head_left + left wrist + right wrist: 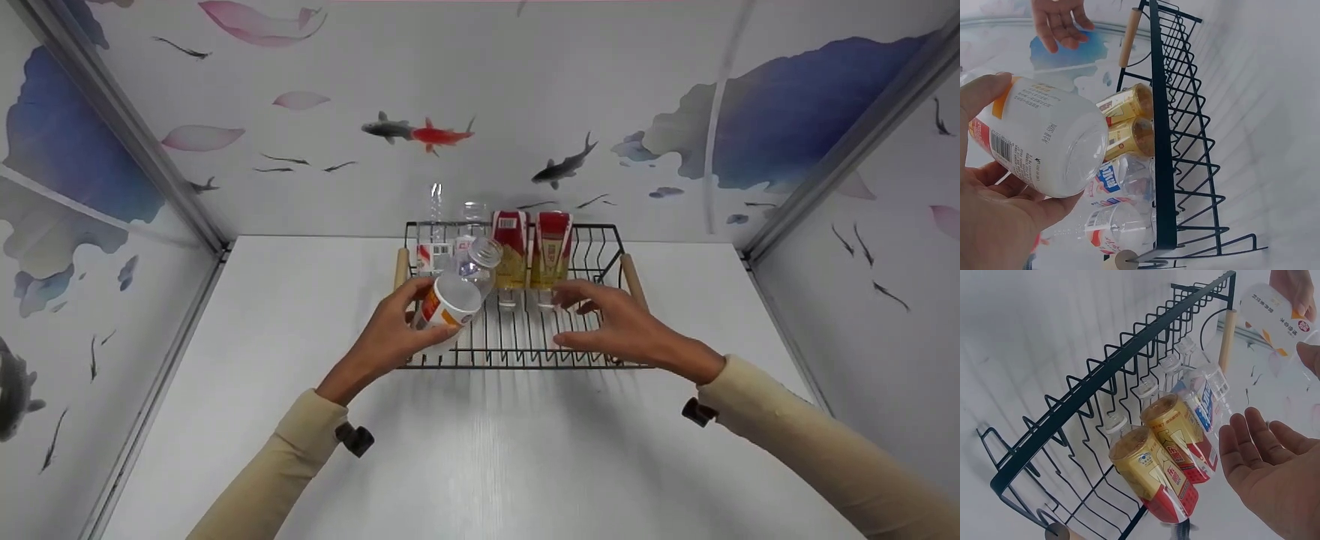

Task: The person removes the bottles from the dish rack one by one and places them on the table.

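Note:
My left hand grips a clear plastic bottle with a white, orange and red label, tilted above the left part of a black wire rack. In the left wrist view the clear base of this bottle faces the camera. My right hand hovers over the rack's right part, fingers loosely bent and nothing in them. Nearest to it stands a gold-and-red bottle, neck down among the wires. A second gold-and-red bottle is beside it, then two clear labelled bottles, partly hidden in the head view.
The rack has wooden handles at both ends and stands on a white table. Behind it rises a white wall panel painted with fish and petals. Side panels close off left and right.

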`<state>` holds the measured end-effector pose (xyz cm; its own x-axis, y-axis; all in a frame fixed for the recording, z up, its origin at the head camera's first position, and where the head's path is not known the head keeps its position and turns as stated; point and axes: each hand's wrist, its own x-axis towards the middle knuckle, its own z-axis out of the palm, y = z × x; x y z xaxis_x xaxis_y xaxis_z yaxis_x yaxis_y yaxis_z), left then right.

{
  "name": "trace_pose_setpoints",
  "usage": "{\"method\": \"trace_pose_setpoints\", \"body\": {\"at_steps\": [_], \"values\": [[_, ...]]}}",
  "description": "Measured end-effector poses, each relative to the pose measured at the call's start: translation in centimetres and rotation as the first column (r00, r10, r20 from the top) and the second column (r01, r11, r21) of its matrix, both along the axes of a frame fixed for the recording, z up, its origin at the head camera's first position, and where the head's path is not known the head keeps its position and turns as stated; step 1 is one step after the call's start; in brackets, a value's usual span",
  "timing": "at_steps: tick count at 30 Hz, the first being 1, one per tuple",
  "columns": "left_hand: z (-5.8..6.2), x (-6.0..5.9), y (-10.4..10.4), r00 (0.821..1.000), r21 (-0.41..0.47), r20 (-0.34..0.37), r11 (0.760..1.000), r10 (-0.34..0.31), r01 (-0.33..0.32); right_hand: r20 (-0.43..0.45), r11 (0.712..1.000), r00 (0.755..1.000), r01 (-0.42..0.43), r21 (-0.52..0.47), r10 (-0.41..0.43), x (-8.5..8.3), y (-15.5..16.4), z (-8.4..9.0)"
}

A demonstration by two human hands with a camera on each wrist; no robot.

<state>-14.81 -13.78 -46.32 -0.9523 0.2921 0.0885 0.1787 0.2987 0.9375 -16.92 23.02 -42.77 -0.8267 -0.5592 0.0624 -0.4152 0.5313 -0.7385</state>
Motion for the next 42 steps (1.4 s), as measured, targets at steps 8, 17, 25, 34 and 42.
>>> {"method": "trace_pose_setpoints", "body": {"at_steps": [8,17,25,34,42], "values": [[-0.2,-0.4,-1.5,0.996,0.033,-0.02,0.996,0.086,-0.086,0.006,1.0,1.0,0.018,-0.017,-0.018,-0.5,0.4,-0.4],[-0.6,-0.7,-2.9,0.984,0.049,-0.059,0.985,0.169,-0.167,0.002,0.998,0.999,0.042,-0.057,-0.042,-1.0,0.7,-1.1],[-1.2,-1.4,-4.1,0.969,0.075,-0.067,0.969,0.24,-0.235,0.018,0.996,0.998,0.057,-0.064,-0.056,-1.3,1.0,-1.5],[-1.8,-1.8,-5.2,0.955,0.083,-0.091,0.958,0.281,-0.274,0.024,0.995,0.998,0.065,-0.08,-0.063,-1.5,1.1,-2.1],[-2.2,-2.1,-5.8,0.944,0.079,-0.074,0.945,0.322,-0.316,0.057,0.994,0.995,0.086,-0.072,-0.082,-1.5,1.3,-2.3]]}}
